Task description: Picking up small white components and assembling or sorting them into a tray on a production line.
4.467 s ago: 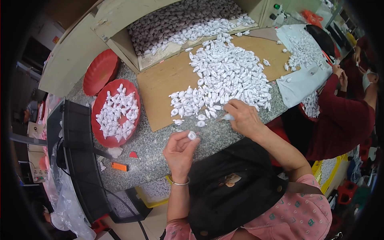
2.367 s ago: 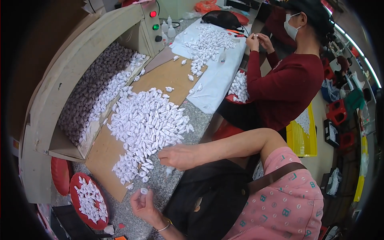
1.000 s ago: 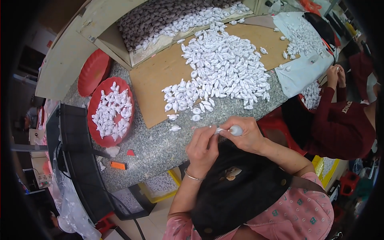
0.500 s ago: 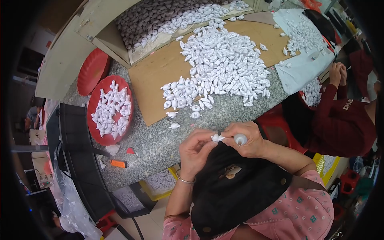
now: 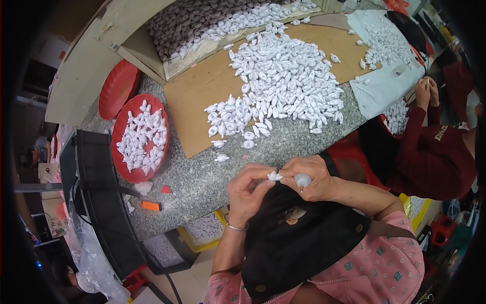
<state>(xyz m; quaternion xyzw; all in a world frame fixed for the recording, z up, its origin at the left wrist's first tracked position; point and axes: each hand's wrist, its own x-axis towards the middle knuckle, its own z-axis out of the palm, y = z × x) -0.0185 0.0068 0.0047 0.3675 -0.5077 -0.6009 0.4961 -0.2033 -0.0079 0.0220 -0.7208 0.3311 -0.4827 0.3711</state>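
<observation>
Above my lap, near the table's front edge, my left hand (image 5: 247, 191) pinches a small white plastic figure piece (image 5: 273, 176) between thumb and fingertips. My right hand (image 5: 319, 177) meets it there, its thumb and forefinger closed on the white part's other side. Whether the hands hold one piece or two joined ones I cannot tell. Tucked in the curled fingers of that same hand is a small translucent bottle (image 5: 302, 180) with a narrow tip. Beyond my hands lie a few loose round white pieces (image 5: 221, 158) and a large heap of slim white pieces (image 5: 288, 76).
Left on the speckled stone table (image 5: 187, 177) stands a red bowl (image 5: 132, 176) of white pieces, with another red bowl (image 5: 112, 96) behind. An orange lighter-like object (image 5: 150, 205) lies near the edge. Cardboard (image 5: 190, 116) underlies the heap. A co-worker's hands (image 5: 427, 92) are at right.
The bottle in my right hand has tipped, so its narrow tip now points down toward me. Both hands stay together at the white piece. The view has shifted slightly.
</observation>
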